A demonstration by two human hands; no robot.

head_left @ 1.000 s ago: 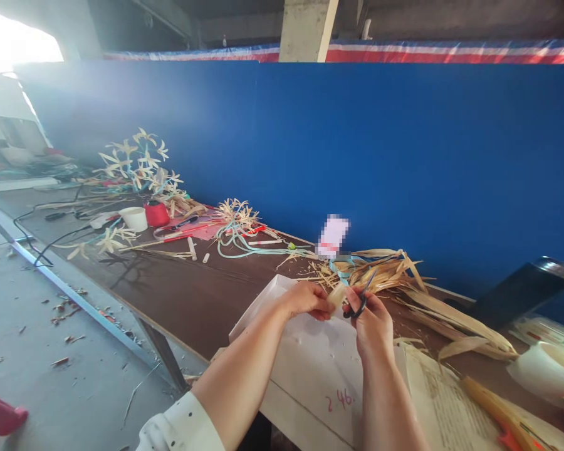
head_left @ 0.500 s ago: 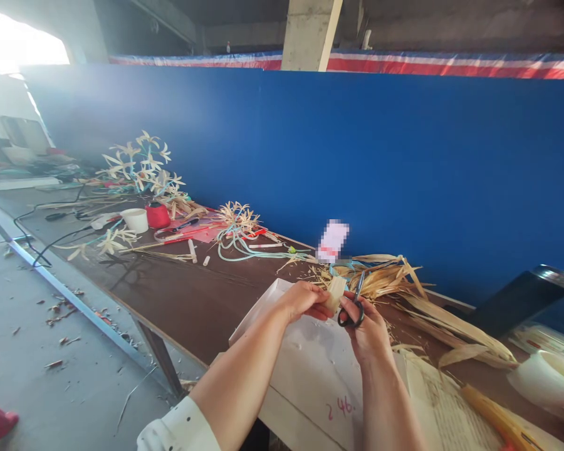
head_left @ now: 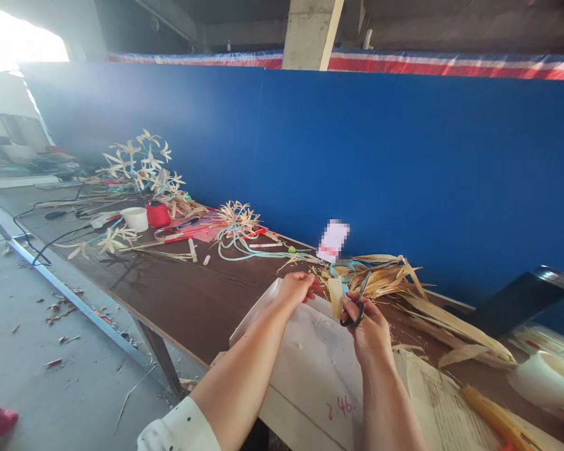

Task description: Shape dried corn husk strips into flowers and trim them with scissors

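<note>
Blue panel [head_left: 404, 156] behind brown table [head_left: 207, 300]. White box [head_left: 319, 357] under your forearms. Your left hand [head_left: 298, 289]: fingers curled, cannot tell whether holding anything. Your right hand [head_left: 371, 326]: grasping black-handled scissors [head_left: 360, 308], plus pale strip [head_left: 335, 295], which stands between your hands.

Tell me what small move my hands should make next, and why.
I'd probably bring the left hand over to take the pale strip. The right hand holds the scissors and seems to pinch the strip too, while the left hand sits apart from it. That would likely leave the right hand freer to work the blades.
</note>
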